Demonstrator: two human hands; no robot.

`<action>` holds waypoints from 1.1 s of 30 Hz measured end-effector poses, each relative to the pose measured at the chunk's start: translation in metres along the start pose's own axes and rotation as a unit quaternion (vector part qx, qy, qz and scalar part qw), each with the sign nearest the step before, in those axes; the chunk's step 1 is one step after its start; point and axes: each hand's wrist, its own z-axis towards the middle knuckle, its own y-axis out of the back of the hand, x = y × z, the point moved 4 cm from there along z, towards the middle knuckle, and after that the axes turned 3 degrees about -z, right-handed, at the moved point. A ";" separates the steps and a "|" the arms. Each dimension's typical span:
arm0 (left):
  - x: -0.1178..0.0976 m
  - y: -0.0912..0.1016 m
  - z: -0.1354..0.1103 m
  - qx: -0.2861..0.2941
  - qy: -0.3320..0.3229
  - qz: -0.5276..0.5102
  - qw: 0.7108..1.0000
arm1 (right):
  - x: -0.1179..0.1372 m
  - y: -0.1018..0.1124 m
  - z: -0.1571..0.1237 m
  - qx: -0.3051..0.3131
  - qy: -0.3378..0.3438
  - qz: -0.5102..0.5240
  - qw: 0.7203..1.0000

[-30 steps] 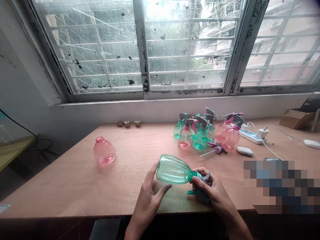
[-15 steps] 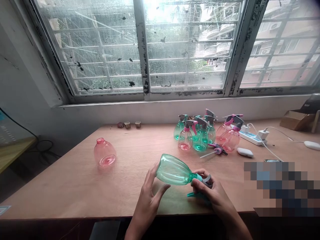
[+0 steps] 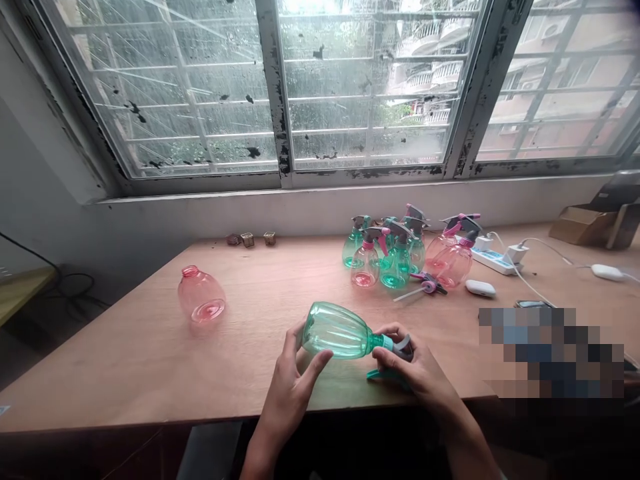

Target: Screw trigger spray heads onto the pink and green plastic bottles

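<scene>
I hold a green see-through spray bottle (image 3: 337,331) on its side above the near edge of the wooden table (image 3: 150,360). My left hand (image 3: 293,387) cups the bottle's body from below, thumb and fingers curled round it. My right hand (image 3: 415,373) is closed on the grey and teal trigger head (image 3: 397,347) at the bottle's neck. The base of the bottle points left, away from my right hand.
A pink bottle without a head (image 3: 201,301) lies at the left. Several finished spray bottles (image 3: 400,257) stand at the back right, with a loose pink trigger head (image 3: 425,285) in front. A power strip (image 3: 495,260), a white case (image 3: 480,288), a mouse (image 3: 606,272) and a cardboard box (image 3: 580,227) lie further right.
The view has tilted a little, so everything sits slightly higher and to the left. My left hand's fingers have closed more round the bottle's body. My right hand stays on the trigger head.
</scene>
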 end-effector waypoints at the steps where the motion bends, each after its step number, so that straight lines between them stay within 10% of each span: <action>1: 0.000 0.000 0.001 0.002 -0.004 0.004 1.000 | 0.000 0.001 0.000 0.007 -0.002 -0.003 1.000; 33: -0.004 0.000 -0.003 -0.007 -0.029 0.058 0.998 | 0.000 0.005 -0.003 0.015 -0.021 0.002 1.000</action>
